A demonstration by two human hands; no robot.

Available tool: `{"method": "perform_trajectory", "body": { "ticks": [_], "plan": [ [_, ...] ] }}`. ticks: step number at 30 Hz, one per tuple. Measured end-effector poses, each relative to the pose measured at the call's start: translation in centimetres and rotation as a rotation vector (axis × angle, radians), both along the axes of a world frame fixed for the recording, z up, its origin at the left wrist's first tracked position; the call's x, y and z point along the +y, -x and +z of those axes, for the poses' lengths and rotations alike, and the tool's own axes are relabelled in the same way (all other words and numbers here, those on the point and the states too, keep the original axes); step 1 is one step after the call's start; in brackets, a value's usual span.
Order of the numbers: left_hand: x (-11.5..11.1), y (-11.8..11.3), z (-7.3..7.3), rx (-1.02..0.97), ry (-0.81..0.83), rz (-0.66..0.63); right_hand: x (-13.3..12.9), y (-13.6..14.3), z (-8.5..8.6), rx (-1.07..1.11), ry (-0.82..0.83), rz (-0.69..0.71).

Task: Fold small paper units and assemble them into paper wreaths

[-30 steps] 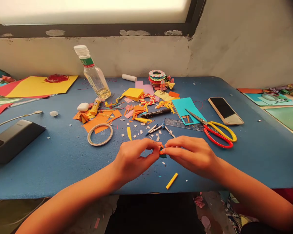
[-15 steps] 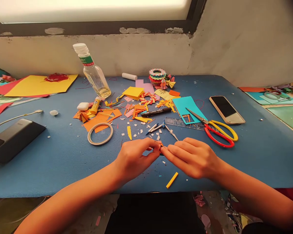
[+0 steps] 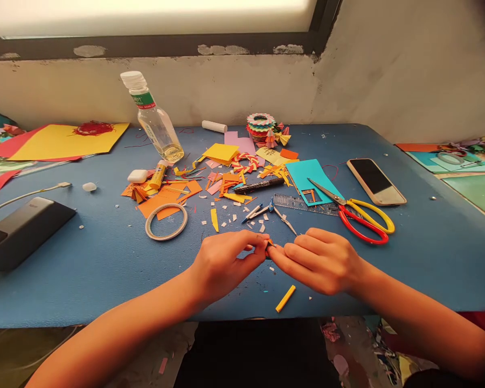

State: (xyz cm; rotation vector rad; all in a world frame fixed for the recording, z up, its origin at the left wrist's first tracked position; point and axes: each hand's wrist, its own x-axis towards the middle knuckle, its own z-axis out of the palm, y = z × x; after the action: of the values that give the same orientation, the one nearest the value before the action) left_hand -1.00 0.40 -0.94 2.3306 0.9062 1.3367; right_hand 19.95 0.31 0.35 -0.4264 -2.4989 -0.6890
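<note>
Between my hands is a small folded piece of orange paper (image 3: 269, 245), mostly covered by fingers. My left hand (image 3: 226, 264) pinches it between thumb and fingertips. The index finger of my right hand (image 3: 321, 261) presses against its right side, with the other fingers curled; the right thumb is hidden. Below them on the blue table lies a folded yellow paper strip (image 3: 285, 299). Just beyond the hands are a blue-topped compass (image 3: 271, 205), small white paper bits and a pointed yellow scrap (image 3: 214, 220).
Scissors with red and yellow handles (image 3: 364, 218) overlap a clear ruler (image 3: 291, 201) and turquoise paper (image 3: 313, 178). A phone (image 3: 375, 182) lies right. Left are a tape roll (image 3: 166, 238), a leaning bottle (image 3: 157, 124) and a black device (image 3: 28, 229). A black marker (image 3: 258, 186) lies mid-table.
My right hand has shifted very slightly to the right, and a little more of the folded paper shows between the fingertips. My left hand keeps its pinch. The table items stay put.
</note>
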Motion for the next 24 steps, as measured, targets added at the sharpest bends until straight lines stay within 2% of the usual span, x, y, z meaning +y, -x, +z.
{"method": "perform_trajectory", "body": {
  "ticks": [7, 10, 14, 19, 24],
  "plan": [
    [0.3, 0.0, -0.3, 0.011, -0.070, -0.024, 0.3, 0.0, -0.1, 0.029, 0.062, 0.005],
    [0.7, 0.3, -0.5, 0.066, -0.171, -0.099, 0.5, -0.1, 0.2, 0.036, 0.114, 0.003],
    [0.8, 0.6, -0.9, 0.161, -0.205, -0.179, 0.5, -0.3, 0.5, -0.027, 0.165, 0.013],
    [0.4, 0.1, -1.1, 0.063, -0.173, -0.093, 0.4, -0.2, 0.4, -0.065, 0.134, 0.020],
    [0.1, -0.1, -0.8, 0.012, -0.126, -0.064, 0.0, 0.0, 0.5, -0.055, 0.091, 0.023]
  ]
}}
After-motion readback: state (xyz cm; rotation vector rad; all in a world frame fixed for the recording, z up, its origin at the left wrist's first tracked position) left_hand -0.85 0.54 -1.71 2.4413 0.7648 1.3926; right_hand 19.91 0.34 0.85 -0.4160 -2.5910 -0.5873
